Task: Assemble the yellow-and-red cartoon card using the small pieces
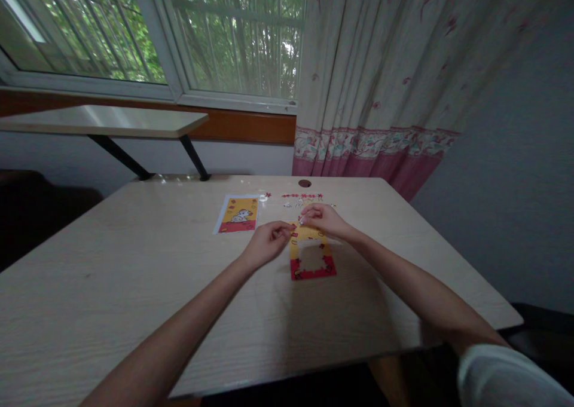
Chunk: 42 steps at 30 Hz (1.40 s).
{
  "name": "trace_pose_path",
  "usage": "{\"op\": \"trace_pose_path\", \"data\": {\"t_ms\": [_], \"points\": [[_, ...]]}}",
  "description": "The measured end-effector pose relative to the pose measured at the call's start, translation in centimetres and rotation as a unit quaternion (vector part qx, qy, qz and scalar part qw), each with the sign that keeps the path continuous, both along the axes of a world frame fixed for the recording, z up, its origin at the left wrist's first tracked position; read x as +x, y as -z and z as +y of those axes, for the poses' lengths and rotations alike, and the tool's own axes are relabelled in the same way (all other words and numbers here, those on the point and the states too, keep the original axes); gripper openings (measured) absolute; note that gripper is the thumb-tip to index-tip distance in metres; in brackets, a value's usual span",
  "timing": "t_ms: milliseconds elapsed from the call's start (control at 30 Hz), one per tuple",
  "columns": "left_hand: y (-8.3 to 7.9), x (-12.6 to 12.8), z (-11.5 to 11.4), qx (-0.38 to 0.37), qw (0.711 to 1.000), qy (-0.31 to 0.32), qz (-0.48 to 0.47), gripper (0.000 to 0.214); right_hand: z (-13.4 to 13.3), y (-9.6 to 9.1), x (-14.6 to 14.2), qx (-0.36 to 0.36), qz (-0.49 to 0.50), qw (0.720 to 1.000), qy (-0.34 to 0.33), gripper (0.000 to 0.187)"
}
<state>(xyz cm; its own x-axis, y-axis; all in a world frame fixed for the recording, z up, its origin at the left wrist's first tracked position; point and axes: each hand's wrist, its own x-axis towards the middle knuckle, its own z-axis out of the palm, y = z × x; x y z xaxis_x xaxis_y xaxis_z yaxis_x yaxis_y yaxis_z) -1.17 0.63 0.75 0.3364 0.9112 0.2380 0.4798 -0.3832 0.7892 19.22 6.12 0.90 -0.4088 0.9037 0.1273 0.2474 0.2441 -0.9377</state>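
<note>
A partly assembled jigsaw puzzle (330,265), yellow above and red below, lies on the table with an open gap in its middle. My left hand (269,242) is closed, its fingertips at the puzzle's upper left edge; what is between them is too small to make out. Above the puzzle's top part, my right hand (326,219) pinches a small puzzle piece (301,220). Loose puzzle pieces (301,195) lie in rows just beyond, some hidden behind my right hand. Left of my hands is a picture card (237,214) showing a white cartoon animal on yellow and red.
The pale wooden table (134,263) has a round cable hole (305,183) near its far edge. A raised shelf (103,122) on black legs stands at the back left. Behind are a barred window and a long curtain (359,150).
</note>
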Motion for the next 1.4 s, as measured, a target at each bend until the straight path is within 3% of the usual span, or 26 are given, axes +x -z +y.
{"op": "trace_pose_path", "data": {"t_ms": [133,367,500,633,733,833,900,1033,1233,1400], "points": [[0.2,2.0,0.9,-0.095,0.993,-0.012,-0.068,0.023,-3.4,0.6,2.6,-0.071,0.063,0.995,0.006,0.032],[0.1,3.9,1.0,-0.102,0.993,0.002,-0.065,0.023,-4.6,1.4,2.2,-0.036,0.062,0.995,0.064,0.036],[0.1,3.6,1.2,-0.111,0.99,-0.013,-0.087,0.022,-5.1,0.9,2.1,0.086,-0.031,0.992,0.091,0.03],[0.2,3.4,1.2,-0.116,0.988,0.01,-0.103,0.023,-5.8,0.0,2.5,0.241,-0.192,0.947,0.088,0.024],[-0.2,3.4,1.0,-0.114,0.99,0.031,-0.081,0.024,-6.0,-0.4,2.7,0.29,-0.268,0.916,0.073,0.024],[-0.6,2.9,0.7,-0.069,0.996,0.03,-0.038,0.025,-6.0,-0.1,2.9,0.297,-0.294,0.905,0.081,0.025],[-0.7,2.1,0.6,0.008,0.999,0.029,0.015,0.023,-5.8,0.4,3.1,0.286,-0.304,0.905,0.083,0.023],[-0.1,0.3,0.7,0.155,0.972,0.072,0.163,0.021,-5.3,1.6,3.2,0.254,-0.32,0.91,0.066,0.019],[0.4,-0.1,0.5,0.213,0.932,0.11,0.273,0.025,-5.3,1.8,2.9,0.236,-0.346,0.905,0.072,0.023],[0.0,0.1,0.2,0.223,0.923,0.12,0.29,0.026,-5.6,1.6,2.5,0.256,-0.339,0.903,0.073,0.02]]}}
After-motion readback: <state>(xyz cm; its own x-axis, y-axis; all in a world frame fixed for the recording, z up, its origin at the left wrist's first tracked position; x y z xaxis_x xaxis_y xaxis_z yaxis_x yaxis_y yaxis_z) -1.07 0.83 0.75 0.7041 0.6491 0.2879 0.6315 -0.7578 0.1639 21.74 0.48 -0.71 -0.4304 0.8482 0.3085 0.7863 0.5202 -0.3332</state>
